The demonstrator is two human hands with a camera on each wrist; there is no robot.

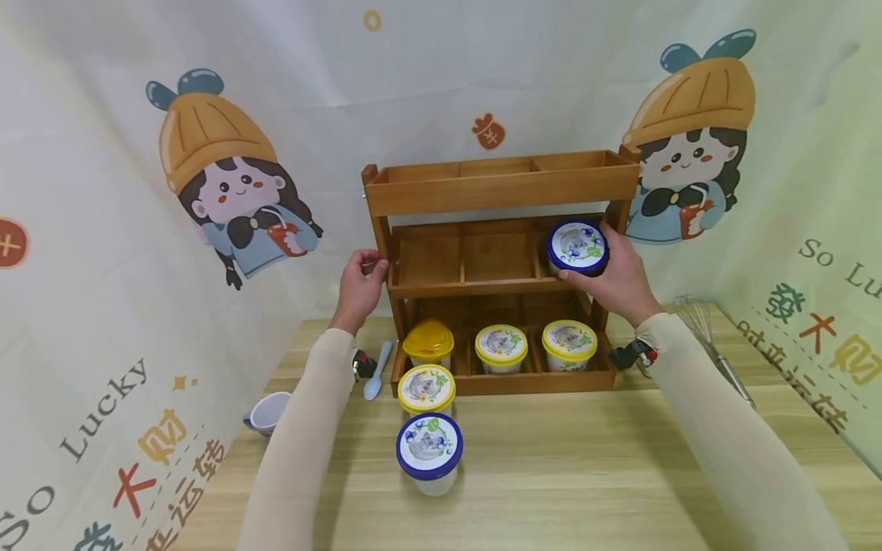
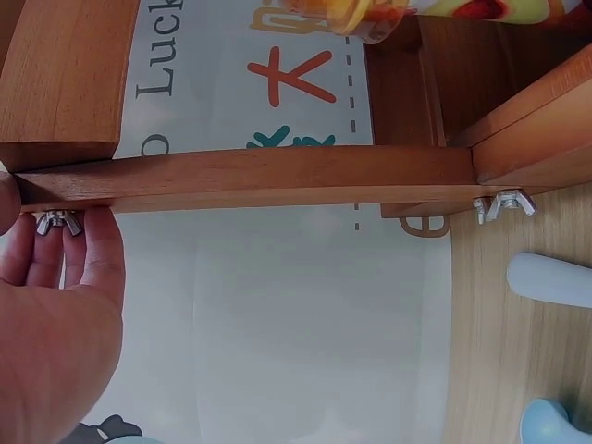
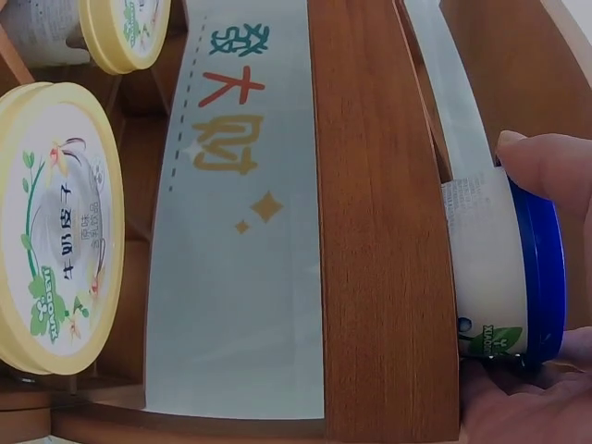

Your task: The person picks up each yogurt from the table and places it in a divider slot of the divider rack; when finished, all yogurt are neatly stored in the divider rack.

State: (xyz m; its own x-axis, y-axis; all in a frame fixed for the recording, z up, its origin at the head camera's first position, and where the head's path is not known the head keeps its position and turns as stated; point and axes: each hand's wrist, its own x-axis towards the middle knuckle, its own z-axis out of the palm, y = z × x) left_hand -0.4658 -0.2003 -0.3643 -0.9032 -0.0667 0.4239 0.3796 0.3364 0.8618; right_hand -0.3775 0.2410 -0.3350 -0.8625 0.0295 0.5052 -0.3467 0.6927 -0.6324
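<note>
My right hand (image 1: 623,279) grips a white cup with a blue lid (image 1: 577,246), thumb and fingers around its rim. The cup is at the right compartment of the middle tier of a wooden rack (image 1: 503,191). In the right wrist view, the blue-lidded cup (image 3: 499,268) lies against the tier's front board (image 3: 384,231). My left hand (image 1: 361,287) holds the rack's left post. From the left wrist view, the fingers (image 2: 97,250) press the post's outer side beside a wing nut (image 2: 57,222), with the thumb at its end.
The bottom tier holds yellow-lidded cups (image 1: 501,348) and a cup with a yellow domed top (image 1: 429,342). On the table stand another yellow-lidded cup (image 1: 427,388) and a blue-lidded cup (image 1: 429,451). A blue spoon (image 1: 377,373) and mug (image 1: 269,413) are left; a whisk (image 1: 717,352) is right.
</note>
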